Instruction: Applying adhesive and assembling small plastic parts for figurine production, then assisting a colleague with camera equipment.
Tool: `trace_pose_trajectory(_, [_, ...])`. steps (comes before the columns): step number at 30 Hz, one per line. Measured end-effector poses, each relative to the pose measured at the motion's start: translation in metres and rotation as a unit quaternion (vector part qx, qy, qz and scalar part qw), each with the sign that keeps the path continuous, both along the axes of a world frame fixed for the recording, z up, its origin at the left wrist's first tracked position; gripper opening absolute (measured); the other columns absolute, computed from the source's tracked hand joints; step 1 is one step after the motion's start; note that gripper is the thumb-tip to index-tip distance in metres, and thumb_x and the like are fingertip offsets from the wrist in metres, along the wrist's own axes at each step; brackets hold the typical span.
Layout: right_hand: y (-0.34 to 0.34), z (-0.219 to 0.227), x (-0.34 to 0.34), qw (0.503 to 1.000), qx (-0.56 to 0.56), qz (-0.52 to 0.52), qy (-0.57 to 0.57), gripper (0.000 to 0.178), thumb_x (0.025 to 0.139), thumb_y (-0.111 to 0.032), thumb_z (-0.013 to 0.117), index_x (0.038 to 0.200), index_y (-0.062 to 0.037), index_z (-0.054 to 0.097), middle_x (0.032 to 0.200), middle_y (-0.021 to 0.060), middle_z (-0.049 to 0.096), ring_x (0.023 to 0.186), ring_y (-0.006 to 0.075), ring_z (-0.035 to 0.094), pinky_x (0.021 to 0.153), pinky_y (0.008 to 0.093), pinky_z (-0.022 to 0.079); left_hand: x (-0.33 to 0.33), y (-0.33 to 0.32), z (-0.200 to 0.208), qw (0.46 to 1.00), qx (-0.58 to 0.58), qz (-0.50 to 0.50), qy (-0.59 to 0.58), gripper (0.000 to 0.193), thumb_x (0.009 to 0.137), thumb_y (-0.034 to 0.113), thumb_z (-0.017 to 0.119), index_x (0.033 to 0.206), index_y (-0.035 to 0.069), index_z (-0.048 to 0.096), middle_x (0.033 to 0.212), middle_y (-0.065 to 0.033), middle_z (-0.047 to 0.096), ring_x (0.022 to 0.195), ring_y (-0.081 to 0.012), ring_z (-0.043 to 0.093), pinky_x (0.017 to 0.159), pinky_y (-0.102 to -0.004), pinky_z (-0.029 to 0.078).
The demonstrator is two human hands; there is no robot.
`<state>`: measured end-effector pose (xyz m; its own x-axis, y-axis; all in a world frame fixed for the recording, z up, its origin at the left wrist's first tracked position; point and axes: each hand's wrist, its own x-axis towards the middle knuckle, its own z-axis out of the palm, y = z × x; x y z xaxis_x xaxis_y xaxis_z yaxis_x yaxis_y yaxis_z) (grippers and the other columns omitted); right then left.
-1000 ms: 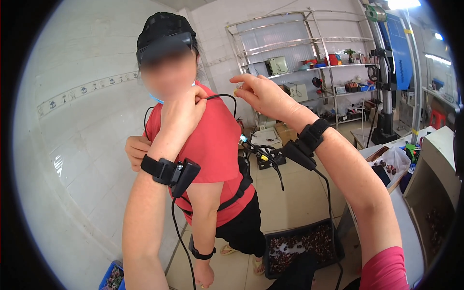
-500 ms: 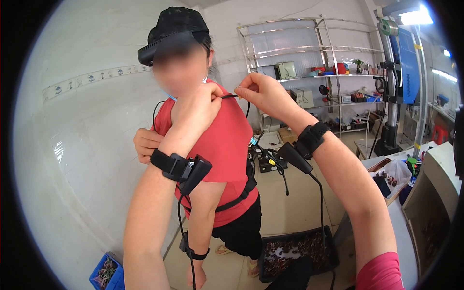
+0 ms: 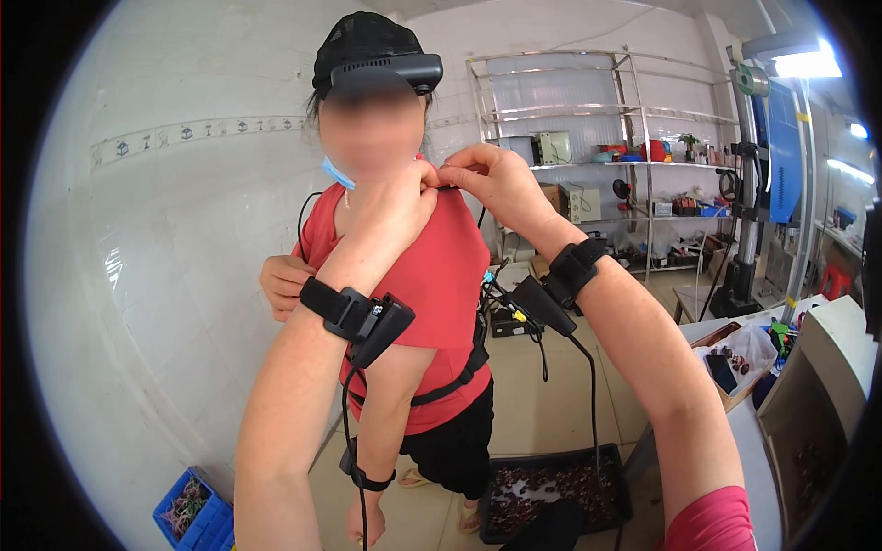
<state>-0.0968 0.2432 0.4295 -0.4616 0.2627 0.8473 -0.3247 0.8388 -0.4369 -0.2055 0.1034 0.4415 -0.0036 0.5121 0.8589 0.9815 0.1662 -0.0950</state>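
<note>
Both my arms reach up to the shoulder of a person in a red T-shirt (image 3: pixel 432 266), who stands facing me. My left hand (image 3: pixel 390 211) is closed, its thumb and fingertips pinching a thin black cable (image 3: pixel 447 188) by the collar. Just right of it, my right hand (image 3: pixel 491 188) pinches the same cable, and the two sets of fingertips almost meet. What lies inside each pinch is mostly hidden. Each of my wrists wears a black strap with a small black device (image 3: pixel 381 331) and a hanging cable.
The person wears a black cap (image 3: pixel 367 50) with a visor-like device. Metal shelving (image 3: pixel 643 165) stands behind. A black tray (image 3: pixel 556 487) of small brown pieces lies on the floor, a blue bin (image 3: pixel 197 514) at lower left. A workbench (image 3: pixel 726 432) runs along the right.
My hands have come closer together, shortening the visible cable between them. The person's head has turned from the left toward me. The view has shifted slightly.
</note>
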Motion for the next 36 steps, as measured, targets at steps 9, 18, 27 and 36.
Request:
trace_pose_trajectory(9, [0.0, -0.004, 0.004, 0.998, -0.053, 0.017, -0.011, 0.028, 0.092, -0.023, 0.063, 0.11, -0.0021, 0.066, 0.083, -0.0003, 0.062, 0.077, 0.0061, 0.053, 0.072, 0.0225, 0.045, 0.001, 0.001, 0.001, 1.0, 0.006, -0.011, 0.009, 0.014, 0.08, 0.011, 0.066, 0.091, 0.003, 0.069, 0.08, -0.0109, 0.068, 0.079, -0.0255, 0.065, 0.069, -0.037, 0.05])
trace_pose_trajectory(18, [0.001, -0.004, 0.024, 0.997, -0.035, -0.046, -0.049, 0.028, 0.089, -0.028, 0.068, 0.099, -0.0018, 0.069, 0.083, 0.0003, 0.065, 0.079, 0.0058, 0.055, 0.07, 0.0234, 0.046, 0.004, -0.002, 0.003, 1.0, -0.009, 0.003, -0.011, 0.014, 0.08, 0.012, 0.066, 0.091, 0.003, 0.069, 0.084, -0.0112, 0.068, 0.08, -0.0252, 0.066, 0.07, -0.0372, 0.051])
trace_pose_trajectory(27, [0.014, -0.002, 0.02, 0.999, 0.034, -0.03, 0.013, 0.027, 0.084, -0.026, 0.069, 0.095, -0.0014, 0.069, 0.083, 0.0074, 0.069, 0.074, 0.0148, 0.063, 0.072, 0.0288, 0.051, 0.005, 0.0, 0.004, 1.0, -0.01, 0.01, -0.004, 0.015, 0.08, 0.013, 0.066, 0.091, 0.003, 0.069, 0.084, -0.0112, 0.068, 0.08, -0.0258, 0.066, 0.071, -0.0378, 0.051])
trace_pose_trajectory(36, [0.003, 0.001, -0.005, 0.989, -0.131, 0.04, 0.049, 0.028, 0.087, -0.023, 0.069, 0.102, -0.0001, 0.063, 0.092, 0.007, 0.066, 0.086, 0.0117, 0.061, 0.077, 0.0256, 0.049, 0.0, 0.008, 0.004, 1.0, -0.013, 0.012, -0.008, 0.014, 0.081, 0.011, 0.065, 0.091, 0.004, 0.07, 0.084, -0.0106, 0.069, 0.079, -0.025, 0.067, 0.069, -0.0371, 0.051])
